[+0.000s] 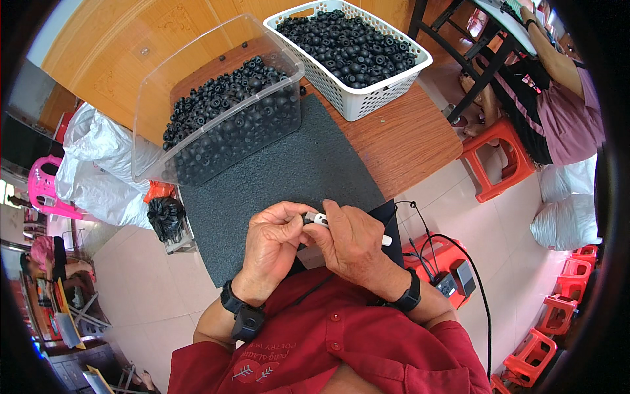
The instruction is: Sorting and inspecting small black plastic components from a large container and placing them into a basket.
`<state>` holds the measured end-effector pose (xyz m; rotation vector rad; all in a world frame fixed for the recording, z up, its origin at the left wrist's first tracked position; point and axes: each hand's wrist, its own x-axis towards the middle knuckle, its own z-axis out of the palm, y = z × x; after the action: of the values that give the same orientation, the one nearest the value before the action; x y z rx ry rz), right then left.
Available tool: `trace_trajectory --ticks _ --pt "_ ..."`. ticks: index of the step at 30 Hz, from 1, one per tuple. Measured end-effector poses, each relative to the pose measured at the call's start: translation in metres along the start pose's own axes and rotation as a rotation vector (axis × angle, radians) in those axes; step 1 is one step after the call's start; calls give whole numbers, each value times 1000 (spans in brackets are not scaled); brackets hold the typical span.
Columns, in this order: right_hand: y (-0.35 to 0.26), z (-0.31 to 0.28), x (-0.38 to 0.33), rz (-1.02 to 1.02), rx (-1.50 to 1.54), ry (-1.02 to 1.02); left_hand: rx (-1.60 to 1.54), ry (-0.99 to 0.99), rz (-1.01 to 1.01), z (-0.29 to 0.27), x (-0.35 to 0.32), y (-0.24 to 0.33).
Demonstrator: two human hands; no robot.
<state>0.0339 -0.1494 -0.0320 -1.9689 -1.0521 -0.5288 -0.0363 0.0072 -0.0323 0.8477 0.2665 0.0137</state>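
White peg (321, 220) between both hands (315, 240) — fingertips pinching.

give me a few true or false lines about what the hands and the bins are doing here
1. Both hands meet over the dark grey mat. True: the left hand and right hand are pressed together at its near edge.
2. The right hand holds a red tool. False: it holds a slim white stick, whose other end shows past the hand.
3. The white basket is full of small black round parts. True.
4. The clear plastic bin holds white caps. False: it holds black round parts like the basket's.
5. Each wrist wears a dark band. True.
6. The orange stool stands on the wooden table. False: it stands on the tiled floor beside it.
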Motion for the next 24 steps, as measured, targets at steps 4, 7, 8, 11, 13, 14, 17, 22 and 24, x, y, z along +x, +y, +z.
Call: trace_trajectory --ticks 4,7,8,11,13,14,17,22,24 --pt "-2 1 -3 -26 -17 -62 -24 37 0 1 0 -2" --pt "-5 1 -3 -12 55 -75 -55 32 6 8 -1 -2" --pt "-4 1 -2 -1 103 -53 -62 24 7 10 -2 -1" --pt "-2 5 -6 206 406 15 -69 -5 6 8 1 -4" --pt "-1 5 -7 341 563 45 -66 -31 33 7 2 -3" --pt "-2 3 -6 377 592 52 -64 -43 46 7 3 -2" --pt "-6 -4 -1 443 649 30 -32 -26 81 6 2 -2" --pt "-7 -4 0 552 763 -46 93 -19 138 8 2 -3" --pt "-9 -3 -2 629 819 -83 90 -27 140 8 1 -4"
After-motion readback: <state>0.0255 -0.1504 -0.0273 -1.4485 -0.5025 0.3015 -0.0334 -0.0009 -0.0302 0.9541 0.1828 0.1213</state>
